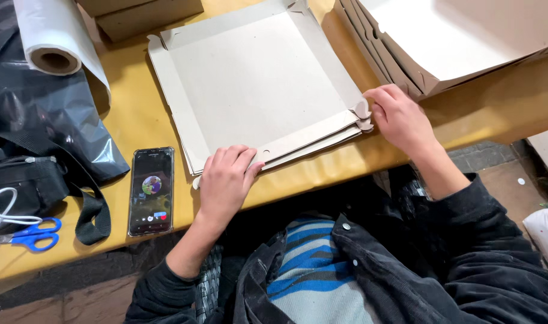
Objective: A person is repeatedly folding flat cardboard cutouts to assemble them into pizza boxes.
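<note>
Left grip (226, 177) lies flat, fingers open, pressing near flap of grey cardboard box blank (256, 84) on yellow bench (130, 114); right grip (397, 114) pinches corner tab (363, 111). Judgement: hold flap firm, crease squarely.

Grey cardboard sheet (256, 78), mustard-yellow table (136, 120), blue-handled scissors (30, 235), black phone (151, 191), blue-striped sweater (310, 270).

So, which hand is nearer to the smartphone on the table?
Left. The left hand presses the near edge of the flat cardboard box, just right of the smartphone. The right hand is far across, at the box's right corner.
</note>
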